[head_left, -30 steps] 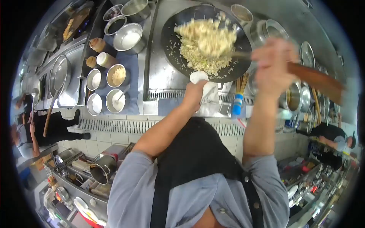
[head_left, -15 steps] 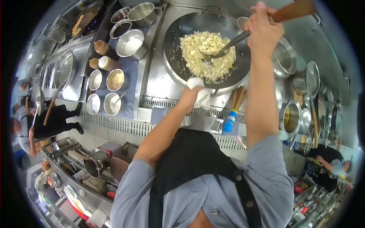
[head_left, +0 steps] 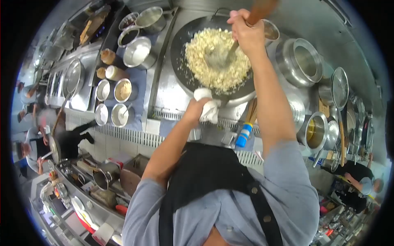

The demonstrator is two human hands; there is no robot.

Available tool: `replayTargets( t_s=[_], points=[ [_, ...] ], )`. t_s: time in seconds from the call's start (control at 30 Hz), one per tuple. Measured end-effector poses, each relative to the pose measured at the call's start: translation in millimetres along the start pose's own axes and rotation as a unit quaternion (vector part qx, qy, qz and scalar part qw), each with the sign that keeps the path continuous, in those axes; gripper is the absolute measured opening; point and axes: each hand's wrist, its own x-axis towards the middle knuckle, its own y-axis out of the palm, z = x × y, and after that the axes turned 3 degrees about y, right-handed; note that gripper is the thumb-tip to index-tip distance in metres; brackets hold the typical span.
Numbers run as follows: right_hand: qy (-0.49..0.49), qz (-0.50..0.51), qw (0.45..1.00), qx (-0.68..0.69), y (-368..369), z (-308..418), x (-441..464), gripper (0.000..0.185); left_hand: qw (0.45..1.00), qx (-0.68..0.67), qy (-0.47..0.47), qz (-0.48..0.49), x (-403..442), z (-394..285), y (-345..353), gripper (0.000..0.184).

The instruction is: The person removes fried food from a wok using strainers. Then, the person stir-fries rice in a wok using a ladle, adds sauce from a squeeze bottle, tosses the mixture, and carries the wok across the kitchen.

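My right hand (head_left: pixel 249 36) is closed around the wooden handle of a ladle (head_left: pixel 262 9). The ladle's head is smeared by motion and sits in a pale yellow-and-white, grainy food mix, like fried rice (head_left: pixel 200 47). This food is spread over the middle of a large dark wok (head_left: pixel 179 67) on the range. At the wok's near rim, my left hand (head_left: pixel 194 110) grips a folded white cloth (head_left: pixel 210 111). The cloth hides whatever part of the wok lies under it.
Left of the wok stand metal pots of seasoning (head_left: pixel 139 53) and squeeze bottles (head_left: pixel 115 73). A bamboo brush with a blue band (head_left: pixel 244 135) lies near the front edge. On the right are a large pot (head_left: pixel 304 61), an oil pot (head_left: pixel 315 130) and strainers (head_left: pixel 340 88). Co-workers stand at both sides.
My right hand and the ladle have moved left, the ladle's head now blurred in the food. The wok sits slightly further left and higher in view. My left hand keeps the cloth at the rim.
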Motion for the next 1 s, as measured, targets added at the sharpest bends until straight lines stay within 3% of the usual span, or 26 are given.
replayTargets(
  t_s=[0.07,0.1,0.13,0.2,0.27,0.33,0.4,0.43,0.53,0.67,0.77,0.87,0.9,1.0],
  points=[
    [0.035,0.032,0.997,-0.065,-16,14,11,0.01,0.999,0.025,-0.02,0.0,-5,-1,-3,0.034],
    [0.055,-0.009,0.997,0.057,-29,21,20,0.009,0.999,0.037,-0.025,0.001,-3,-5,-2,0.034],
    [0.035,-0.054,0.987,0.15,-37,49,18,0.014,0.999,0.023,0.018,-0.026,-3,-3,3,0.033],
    [-0.068,-0.171,0.974,0.129,-47,36,11,0.017,0.999,-0.003,0.045,-0.023,-3,0,3,0.034],
    [-0.052,-0.147,0.985,0.08,-39,-13,-10,0.02,1.0,0.014,-0.012,-0.006,-8,-10,3,0.035],
    [0.0,-0.099,0.989,0.107,-32,3,5,0.022,0.999,0.016,0.038,-0.01,-12,-18,14,0.034],
    [0.044,-0.061,0.994,0.085,-29,25,0,0.023,0.999,0.039,-0.008,0.021,-17,-24,10,0.036],
    [0.032,-0.05,0.993,0.1,-33,42,-1,0.022,0.999,0.025,-0.01,0.025,-18,-23,10,0.035],
    [-0.092,-0.15,0.981,0.085,-39,50,-17,0.021,0.999,0.024,0.026,-0.003,-10,-11,7,0.033],
    [0.007,-0.062,0.994,0.094,-34,-6,-9,0.021,0.999,-0.008,0.007,0.033,3,-9,0,0.029],
    [-0.004,-0.17,0.985,-0.028,-28,51,4,0.021,0.999,-0.01,0.011,0.038,-5,-6,-2,0.027],
    [-0.094,-0.253,0.957,0.104,-42,40,16,0.022,0.999,-0.005,0.025,0.021,-1,-7,-1,0.029],
    [-0.092,-0.296,0.949,0.049,-38,17,14,0.024,0.999,-0.009,0.029,0.03,-6,-12,0,0.03],
    [0.037,-0.113,0.99,0.074,-34,-2,22,0.025,0.998,0.009,0.063,0.022,5,1,-4,0.034]
  ],
)
